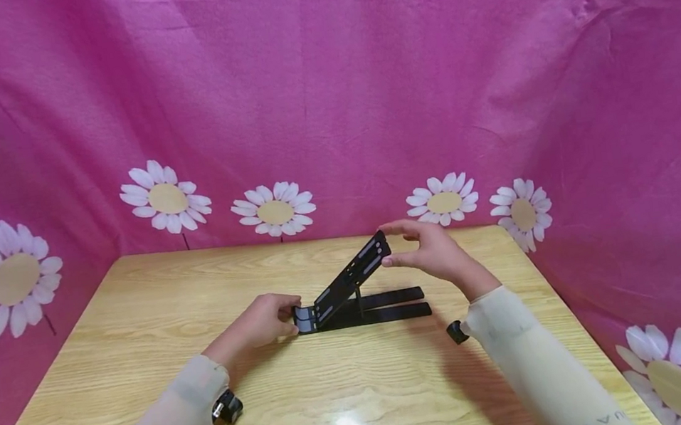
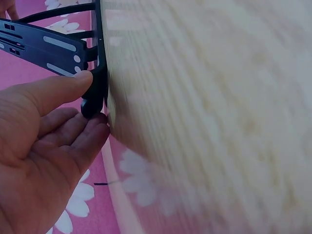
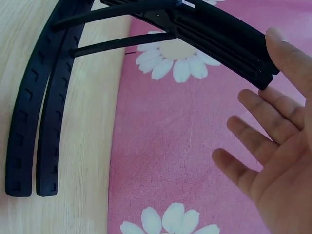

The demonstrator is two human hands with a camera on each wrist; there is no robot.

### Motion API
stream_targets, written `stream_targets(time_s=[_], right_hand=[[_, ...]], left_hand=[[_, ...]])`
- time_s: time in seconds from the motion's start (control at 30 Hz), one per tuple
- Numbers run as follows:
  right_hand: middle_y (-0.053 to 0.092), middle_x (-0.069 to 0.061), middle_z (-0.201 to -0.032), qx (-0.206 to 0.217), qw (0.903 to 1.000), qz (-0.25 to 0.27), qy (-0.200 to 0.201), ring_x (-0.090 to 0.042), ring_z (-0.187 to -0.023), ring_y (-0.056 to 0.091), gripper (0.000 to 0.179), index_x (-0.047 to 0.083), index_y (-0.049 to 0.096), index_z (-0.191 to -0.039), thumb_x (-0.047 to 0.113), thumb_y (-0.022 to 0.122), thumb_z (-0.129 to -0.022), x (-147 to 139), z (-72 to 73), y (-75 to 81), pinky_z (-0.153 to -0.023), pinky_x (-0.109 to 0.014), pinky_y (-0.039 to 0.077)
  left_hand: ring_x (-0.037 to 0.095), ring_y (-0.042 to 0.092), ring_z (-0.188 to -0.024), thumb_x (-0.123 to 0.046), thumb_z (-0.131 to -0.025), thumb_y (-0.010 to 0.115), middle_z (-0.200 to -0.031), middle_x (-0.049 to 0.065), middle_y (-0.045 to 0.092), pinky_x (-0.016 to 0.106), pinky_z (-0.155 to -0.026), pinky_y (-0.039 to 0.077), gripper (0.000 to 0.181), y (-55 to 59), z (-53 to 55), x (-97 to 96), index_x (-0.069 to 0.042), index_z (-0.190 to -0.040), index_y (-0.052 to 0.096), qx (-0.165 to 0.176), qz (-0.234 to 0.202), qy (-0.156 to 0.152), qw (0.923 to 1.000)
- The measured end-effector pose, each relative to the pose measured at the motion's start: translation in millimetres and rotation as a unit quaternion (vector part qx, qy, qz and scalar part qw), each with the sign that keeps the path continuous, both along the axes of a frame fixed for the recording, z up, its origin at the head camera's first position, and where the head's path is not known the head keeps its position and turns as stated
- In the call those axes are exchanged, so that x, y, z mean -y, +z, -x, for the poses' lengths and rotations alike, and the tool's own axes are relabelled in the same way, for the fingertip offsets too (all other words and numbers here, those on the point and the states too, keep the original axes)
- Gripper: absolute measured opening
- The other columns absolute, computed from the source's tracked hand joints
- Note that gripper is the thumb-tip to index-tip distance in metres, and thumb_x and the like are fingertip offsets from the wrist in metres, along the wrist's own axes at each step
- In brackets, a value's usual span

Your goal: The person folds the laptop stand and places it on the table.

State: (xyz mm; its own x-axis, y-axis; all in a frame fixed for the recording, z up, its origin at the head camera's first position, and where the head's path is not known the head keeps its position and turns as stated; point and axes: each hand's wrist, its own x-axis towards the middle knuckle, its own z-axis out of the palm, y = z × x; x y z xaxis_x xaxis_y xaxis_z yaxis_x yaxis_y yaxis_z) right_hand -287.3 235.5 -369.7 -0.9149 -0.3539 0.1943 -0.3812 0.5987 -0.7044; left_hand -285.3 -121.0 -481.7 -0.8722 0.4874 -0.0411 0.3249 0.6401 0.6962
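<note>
A black folding laptop stand (image 1: 350,284) is on the table, its upper arms tilted up to the right and propped by struts. Its two base legs (image 3: 48,126) lie slightly apart, with a row of notches along each. At the stand's lipped left end, my left hand (image 1: 267,318) pinches it between thumb and fingers; in the left wrist view the thumb (image 2: 66,88) presses the lip. My right hand (image 1: 435,252) holds the raised end of the arms between thumb and index finger. In the right wrist view its other fingers (image 3: 258,141) stay spread off the stand.
The stand is on a light wood-grain table (image 1: 263,409). Pink cloth (image 1: 326,99) printed with daisies hangs behind the table and along both sides. A small black device is at each wrist, on pale sleeves.
</note>
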Motion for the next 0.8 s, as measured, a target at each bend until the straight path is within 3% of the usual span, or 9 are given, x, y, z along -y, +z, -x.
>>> stream_targets(time_s=[0.17,0.37,0.57,0.8], right_hand=[[0.057,-0.002,-0.149,0.021,0.9996,0.003,0.020,-0.042,-0.136,0.051,0.066,0.022,0.058,-0.145,0.039,0.083,-0.086,-2,5.2,-0.5,-0.111,-0.057,0.045],[0.063,-0.004,-0.141,0.030,0.9992,0.027,-0.001,-0.039,-0.133,0.054,0.064,0.018,0.063,-0.140,0.038,0.086,-0.083,2,-0.6,-2.5,-0.110,-0.055,0.046],[0.064,-0.006,-0.140,0.026,0.9990,0.027,-0.023,-0.039,-0.133,0.054,0.065,0.019,0.063,-0.139,0.042,0.086,-0.082,9,-7.9,-1.8,-0.108,-0.055,0.048],[0.064,-0.008,-0.140,0.003,0.9996,0.027,-0.007,-0.033,-0.131,0.057,0.062,0.016,0.060,-0.141,0.036,0.083,-0.087,6,-5.6,-6.9,-0.113,-0.050,0.045]], left_hand=[[0.028,0.065,-0.119,-0.004,-0.088,0.080,-0.136,0.014,0.066,0.043,-0.106,0.052,0.062,0.1,2.4,2.5,0.004,-0.143,0.055,0.011,-0.001,-0.001,0.9999],[0.026,0.065,-0.118,-0.003,-0.089,0.078,-0.137,0.016,0.065,0.044,-0.106,0.052,0.061,1.9,5.0,5.1,0.004,-0.145,0.054,0.019,-0.010,-0.005,0.9998],[0.029,0.064,-0.120,0.004,-0.090,0.073,-0.136,0.019,0.065,0.047,-0.106,0.052,0.058,5.1,8.1,7.0,0.007,-0.145,0.052,0.019,-0.023,-0.017,0.9994],[0.034,0.063,-0.122,0.006,-0.090,0.071,-0.137,0.024,0.063,0.047,-0.106,0.051,0.057,-0.4,9.4,3.7,0.010,-0.143,0.051,0.008,-0.033,-0.029,0.9990]])
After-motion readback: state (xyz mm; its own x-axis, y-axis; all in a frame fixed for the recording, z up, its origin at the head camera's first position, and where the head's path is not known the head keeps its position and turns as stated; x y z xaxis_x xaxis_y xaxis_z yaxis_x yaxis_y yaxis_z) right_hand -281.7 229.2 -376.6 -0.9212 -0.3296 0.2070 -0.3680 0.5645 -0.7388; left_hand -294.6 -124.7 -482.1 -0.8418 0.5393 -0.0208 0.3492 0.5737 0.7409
